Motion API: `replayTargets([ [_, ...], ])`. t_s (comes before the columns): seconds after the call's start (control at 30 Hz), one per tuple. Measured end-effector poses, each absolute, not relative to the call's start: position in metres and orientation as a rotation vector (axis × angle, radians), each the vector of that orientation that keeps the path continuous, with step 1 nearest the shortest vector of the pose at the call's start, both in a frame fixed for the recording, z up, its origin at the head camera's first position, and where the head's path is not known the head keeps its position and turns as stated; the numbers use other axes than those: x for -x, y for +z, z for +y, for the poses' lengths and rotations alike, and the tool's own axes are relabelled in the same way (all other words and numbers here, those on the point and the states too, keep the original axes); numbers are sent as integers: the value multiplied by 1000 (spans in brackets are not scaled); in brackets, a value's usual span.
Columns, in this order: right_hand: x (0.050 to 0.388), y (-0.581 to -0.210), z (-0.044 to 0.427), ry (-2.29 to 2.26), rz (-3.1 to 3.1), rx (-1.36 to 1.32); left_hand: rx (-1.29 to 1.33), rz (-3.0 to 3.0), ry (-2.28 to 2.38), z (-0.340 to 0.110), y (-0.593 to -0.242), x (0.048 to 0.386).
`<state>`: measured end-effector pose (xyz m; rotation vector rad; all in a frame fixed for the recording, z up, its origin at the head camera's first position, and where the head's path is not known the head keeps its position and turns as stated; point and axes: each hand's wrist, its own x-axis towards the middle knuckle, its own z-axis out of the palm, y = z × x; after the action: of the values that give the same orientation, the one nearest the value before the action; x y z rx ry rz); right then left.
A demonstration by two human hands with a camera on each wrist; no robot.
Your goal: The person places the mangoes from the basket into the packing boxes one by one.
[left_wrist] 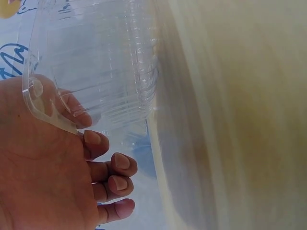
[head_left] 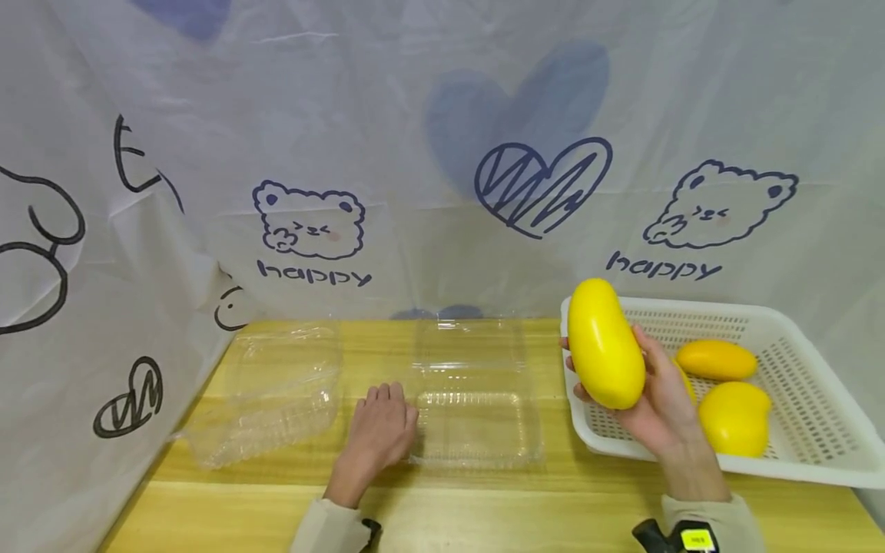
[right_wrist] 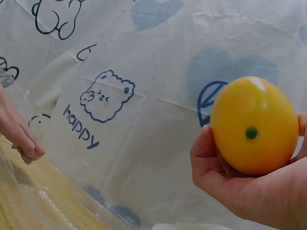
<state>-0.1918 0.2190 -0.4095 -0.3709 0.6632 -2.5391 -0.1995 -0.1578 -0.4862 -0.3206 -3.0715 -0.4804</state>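
In the head view, my right hand [head_left: 657, 407] grips a large yellow mango [head_left: 604, 346] and holds it up over the left end of a white basket [head_left: 823, 399]. The right wrist view shows the mango's rounded end [right_wrist: 254, 124] with a small green stem spot, fingers and thumb around its sides. My left hand [head_left: 383, 426] is at the left edge of a clear plastic clamshell box [head_left: 477, 430], its lid standing open at the back. In the left wrist view, thumb and forefinger pinch the box's rim corner [left_wrist: 48, 115]; the other fingers are loosely curled.
More yellow fruit is in the basket: a long mango [head_left: 717, 361] and a rounder one [head_left: 734, 418], with another partly hidden behind my right hand. A second clear box [head_left: 276, 407] lies open at the left on the wooden table [head_left: 484, 507]. A printed cloth [head_left: 415, 153] hangs behind.
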Motion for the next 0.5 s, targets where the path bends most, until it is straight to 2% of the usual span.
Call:
replayTargets([
  [0.27,192,-412,213,-2469,639,430,320,-3062,-499,-159,-486,199],
  [0.5,186,-409,200,-2456,1085,380,316,-3055,-501,-158,-486,199],
])
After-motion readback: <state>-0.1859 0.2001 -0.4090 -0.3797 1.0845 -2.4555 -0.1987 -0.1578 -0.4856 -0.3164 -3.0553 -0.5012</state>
